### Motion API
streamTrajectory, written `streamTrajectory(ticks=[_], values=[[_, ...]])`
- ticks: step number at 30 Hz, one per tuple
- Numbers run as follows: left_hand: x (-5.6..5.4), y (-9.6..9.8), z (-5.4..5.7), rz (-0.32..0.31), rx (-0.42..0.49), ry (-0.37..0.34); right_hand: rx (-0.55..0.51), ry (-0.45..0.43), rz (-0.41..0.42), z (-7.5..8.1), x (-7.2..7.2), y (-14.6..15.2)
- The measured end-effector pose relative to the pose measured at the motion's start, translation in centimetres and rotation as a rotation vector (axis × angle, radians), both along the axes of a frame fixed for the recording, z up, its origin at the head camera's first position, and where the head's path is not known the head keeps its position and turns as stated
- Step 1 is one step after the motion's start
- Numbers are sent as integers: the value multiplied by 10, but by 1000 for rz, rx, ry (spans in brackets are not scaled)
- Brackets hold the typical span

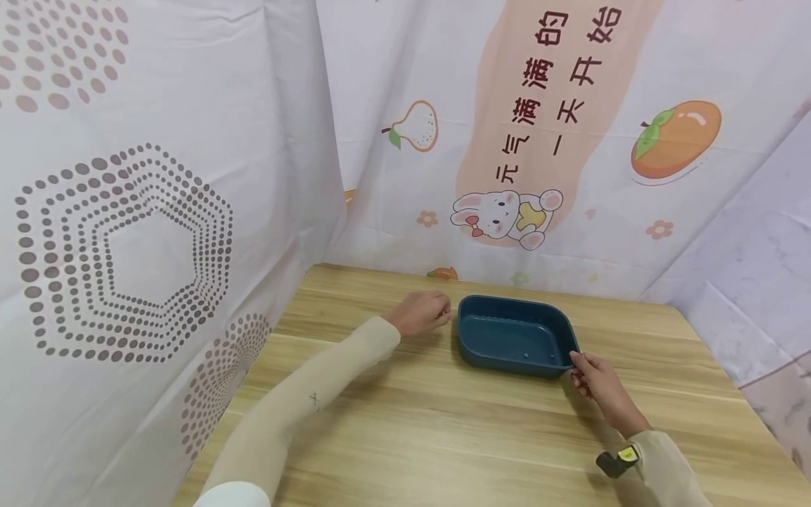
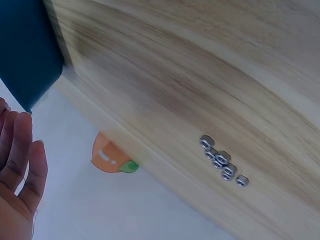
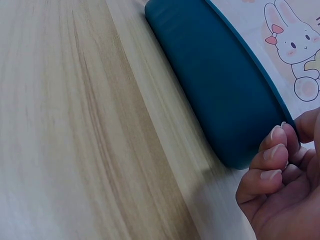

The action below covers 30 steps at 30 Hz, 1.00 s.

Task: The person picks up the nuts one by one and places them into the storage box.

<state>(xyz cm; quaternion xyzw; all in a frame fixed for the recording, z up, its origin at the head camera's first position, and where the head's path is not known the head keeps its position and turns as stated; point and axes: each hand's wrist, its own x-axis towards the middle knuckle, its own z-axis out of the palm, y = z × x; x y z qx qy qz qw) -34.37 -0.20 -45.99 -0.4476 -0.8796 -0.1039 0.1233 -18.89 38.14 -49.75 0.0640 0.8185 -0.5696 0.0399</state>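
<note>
A dark teal rectangular tray point(image 1: 507, 366) stands on the table, with small metal nuts point(image 1: 526, 355) on its floor. Its near right corner rim is pinched between the thumb and fingers of my right hand point(image 1: 598, 387), also close up in the right wrist view. Just off the tray's left end is my left hand point(image 1: 421, 313), its fingers curled together. A small shiny bit, apparently a nut point(image 2: 6, 106), shows at those fingertips, mostly hidden. In the left wrist view several silver hex nuts point(image 2: 220, 158) lie in a loose cluster on the wood.
The light wood-grain table point(image 1: 405, 436) ends at a white printed curtain point(image 1: 393, 211) behind the tray. Another dotted curtain point(image 1: 152, 253) hangs along the left side. A black device with a yellow label point(image 1: 617, 461) sits at my right wrist.
</note>
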Motion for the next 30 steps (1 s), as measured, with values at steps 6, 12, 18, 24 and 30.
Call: streamTrajectory(ticks=[6,12,18,24,30], values=[[4,8,3,4,-16,-13,-10,2,7,1,0,-1],[6,13,3,-16,-19,-30,-18,-3,-9,-1,0,-1],[7,16,1,-32,-27,-22,-17,-3,0,1,1,-1],[11,20,4,-33,-53,-17,-21,-12,-10,1,1,-2],[12,24,2,-37,-57,-4,-22,-16,-13,0,1,-2]])
